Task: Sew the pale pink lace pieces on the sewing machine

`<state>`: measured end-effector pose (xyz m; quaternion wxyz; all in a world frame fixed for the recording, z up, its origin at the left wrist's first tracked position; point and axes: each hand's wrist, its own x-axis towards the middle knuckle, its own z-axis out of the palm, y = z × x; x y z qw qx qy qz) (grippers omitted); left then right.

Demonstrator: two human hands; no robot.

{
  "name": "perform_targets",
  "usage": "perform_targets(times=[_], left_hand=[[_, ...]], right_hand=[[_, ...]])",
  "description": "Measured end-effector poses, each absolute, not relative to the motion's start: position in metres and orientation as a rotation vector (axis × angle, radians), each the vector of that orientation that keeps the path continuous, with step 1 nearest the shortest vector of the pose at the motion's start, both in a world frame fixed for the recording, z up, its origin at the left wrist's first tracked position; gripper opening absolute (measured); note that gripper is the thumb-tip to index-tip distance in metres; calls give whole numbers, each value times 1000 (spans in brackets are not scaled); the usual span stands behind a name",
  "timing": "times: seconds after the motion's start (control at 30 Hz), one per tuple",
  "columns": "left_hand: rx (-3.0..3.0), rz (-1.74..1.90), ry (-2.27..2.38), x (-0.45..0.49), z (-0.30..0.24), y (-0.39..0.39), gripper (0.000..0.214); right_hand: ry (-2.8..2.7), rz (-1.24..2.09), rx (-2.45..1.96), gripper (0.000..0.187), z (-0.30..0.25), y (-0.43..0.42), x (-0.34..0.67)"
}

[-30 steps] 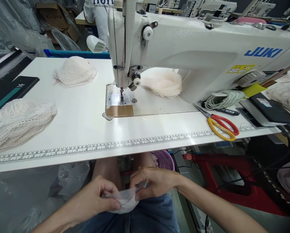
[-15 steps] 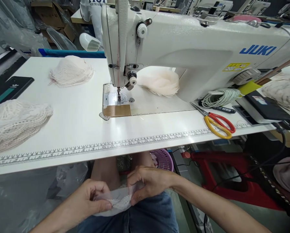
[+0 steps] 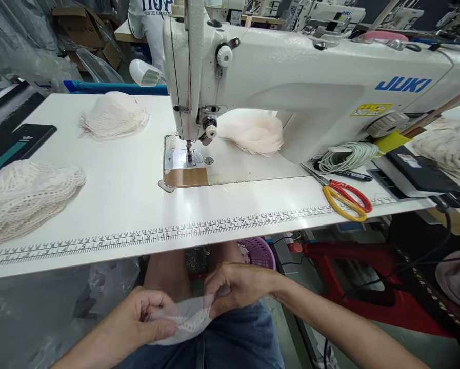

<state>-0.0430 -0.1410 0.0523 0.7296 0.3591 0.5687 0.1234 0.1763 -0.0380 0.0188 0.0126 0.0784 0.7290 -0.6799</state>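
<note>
Over my lap, below the table's front edge, a small piece of sheer white fabric with a lace strip (image 3: 193,321) is stretched between both hands. My left hand (image 3: 148,318) pinches its left end between thumb and fingers. At the other end, my right hand (image 3: 233,288) has thumb and fingers closed on the fabric. Parts of the fabric are hidden behind the fingers. Beyond the hands stands a white sewing machine (image 3: 291,66), with its presser foot (image 3: 189,152) above the metal plate and no fabric beneath it.
White lace pieces (image 3: 30,200) lie stacked on the table's left, with a pale fabric pile (image 3: 114,117) behind. Another fabric bundle (image 3: 253,132) sits under the machine arm. Scissors (image 3: 339,195) lie near the printed ruler (image 3: 214,225). A purple basket (image 3: 266,253) stands below the table.
My hands stay closed on the lace-trimmed fabric, nearly in place. The whole view has shifted slightly, with the table and machine a little lower in the picture.
</note>
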Motion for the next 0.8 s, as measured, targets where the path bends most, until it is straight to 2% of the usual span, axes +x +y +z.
perform_targets(times=[0.2, 0.33, 0.57, 0.8], left_hand=[[845, 283, 1259, -39, 46, -138, 29], [863, 287, 1243, -38, 42, -139, 29], [902, 353, 1238, -33, 48, -137, 18], [1012, 345, 1344, -39, 36, -151, 23]], right_hand=[[2265, -2191, 301, 23, 20, -42, 174], [2197, -2207, 362, 27, 21, -40, 178], [2131, -2282, 526, 37, 20, -46, 174], [1978, -2350, 596, 40, 17, -49, 179]])
